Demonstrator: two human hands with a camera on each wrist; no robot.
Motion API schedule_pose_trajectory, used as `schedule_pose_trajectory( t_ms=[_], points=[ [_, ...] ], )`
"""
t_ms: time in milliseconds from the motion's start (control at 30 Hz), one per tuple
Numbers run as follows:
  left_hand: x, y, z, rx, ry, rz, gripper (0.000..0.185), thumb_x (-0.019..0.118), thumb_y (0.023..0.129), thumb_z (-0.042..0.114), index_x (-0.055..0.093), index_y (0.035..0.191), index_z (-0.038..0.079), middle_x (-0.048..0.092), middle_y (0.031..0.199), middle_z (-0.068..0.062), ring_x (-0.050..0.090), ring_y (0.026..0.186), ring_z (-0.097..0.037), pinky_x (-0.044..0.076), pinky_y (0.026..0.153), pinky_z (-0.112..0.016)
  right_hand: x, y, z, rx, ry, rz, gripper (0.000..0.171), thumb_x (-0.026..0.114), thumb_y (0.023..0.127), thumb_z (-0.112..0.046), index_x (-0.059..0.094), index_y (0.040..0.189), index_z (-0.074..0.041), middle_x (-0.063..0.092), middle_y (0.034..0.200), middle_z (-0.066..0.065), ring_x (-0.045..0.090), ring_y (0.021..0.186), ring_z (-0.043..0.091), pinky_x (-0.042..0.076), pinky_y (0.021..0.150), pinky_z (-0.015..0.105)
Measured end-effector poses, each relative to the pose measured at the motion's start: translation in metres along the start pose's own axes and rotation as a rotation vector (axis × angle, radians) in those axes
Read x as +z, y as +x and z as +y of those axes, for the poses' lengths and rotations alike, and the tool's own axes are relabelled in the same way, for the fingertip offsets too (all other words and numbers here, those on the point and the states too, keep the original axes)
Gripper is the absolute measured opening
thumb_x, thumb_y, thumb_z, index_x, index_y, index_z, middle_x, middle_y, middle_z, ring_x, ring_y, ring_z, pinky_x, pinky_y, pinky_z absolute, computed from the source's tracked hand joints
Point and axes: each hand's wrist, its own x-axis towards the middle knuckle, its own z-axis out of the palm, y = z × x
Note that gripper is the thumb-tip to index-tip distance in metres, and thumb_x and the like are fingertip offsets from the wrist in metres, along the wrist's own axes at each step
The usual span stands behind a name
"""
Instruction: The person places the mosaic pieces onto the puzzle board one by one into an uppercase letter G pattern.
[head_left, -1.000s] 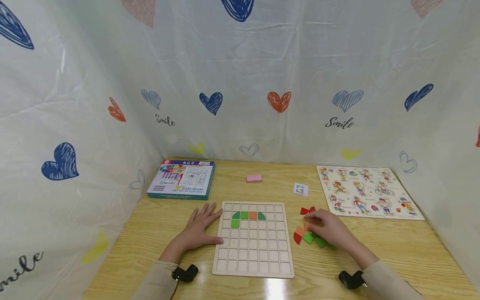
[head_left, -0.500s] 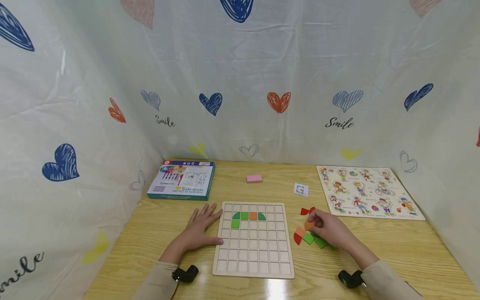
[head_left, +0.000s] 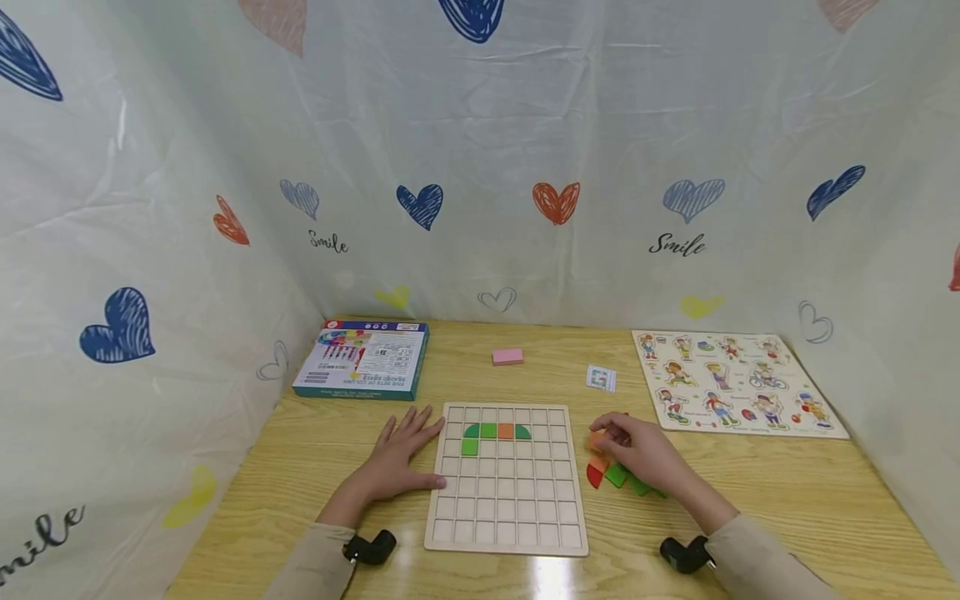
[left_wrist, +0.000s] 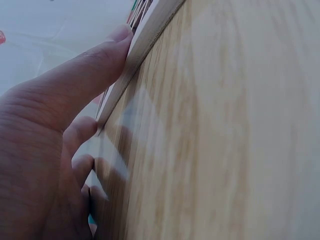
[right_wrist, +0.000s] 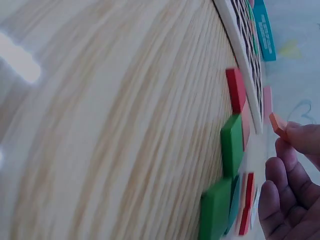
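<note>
— while the left hand (head_left: 397,462) lay flat on the table (head_left: 787,492), fingers straight, thumb against the grid board (head_left: 506,492) edge, what did the right hand (head_left: 637,454) do?
— it pinched an orange tile (head_left: 596,439) in its fingertips, lifted just above the loose tiles (head_left: 618,477), right of the board.

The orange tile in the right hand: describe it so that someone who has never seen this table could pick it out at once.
Start at the wooden grid board in the middle of the table; just off its right edge lies a small heap of loose tiles. At the far side of the heap, the right hand pinches the orange tile in its fingers. It alone is in a grip, while its red and green neighbours lie flat.
</note>
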Motion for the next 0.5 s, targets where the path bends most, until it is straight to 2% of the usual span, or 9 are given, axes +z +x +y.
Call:
schedule_pose_trajectory(
  t_ms=[267, 500],
  points=[
    [0.0, 0.0, -0.002, 0.007, 0.004, 0.003, 0.1, 0.076, 0.081, 0.063, 0.033, 0.161, 0.021, 0.012, 0.17, -0.009, -0.001, 0.157, -0.033, -0.008, 0.123, -0.054, 0.028, 0.02, -0.038, -0.024, 0.06, -0.078, 0.017, 0.069, 0.099, -0.025, 0.072, 0.113, -0.017, 0.063, 0.084, -0.009, 0.055, 0.072, 0.008, 0.049, 0.064, 0.024],
    [0.0, 0.0, 0.0, 0.011, 0.008, 0.002, 0.1, 0.076, 0.081, 0.063, 0.033, 0.161, 0.021, 0.012, 0.17, -0.009, 0.0, 0.157, -0.034, -0.008, 0.123, -0.054, 0.064, 0.037, -0.065, -0.114, 0.085, -0.12, 0.012, 0.067, 0.101, -0.023, 0.072, 0.11, -0.02, 0.063, 0.082, -0.011, 0.055, 0.07, 0.006, 0.048, 0.064, 0.024]
  ],
)
